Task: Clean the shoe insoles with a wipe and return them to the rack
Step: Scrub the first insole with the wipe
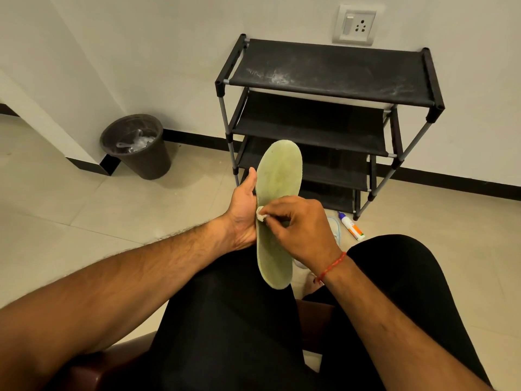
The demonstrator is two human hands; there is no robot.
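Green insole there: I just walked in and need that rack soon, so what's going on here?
A seated person holds the green insole in the left hand and rubs a white wipe on it with the right hand. The insole is not yet on the black shoe rack, which stands ahead against the wall. A dark bin sits on the floor to the rack's left.

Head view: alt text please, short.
A seated person's left hand holds a green insole while the right hand presses a white wipe on it. A black rack and bin stand by the wall.
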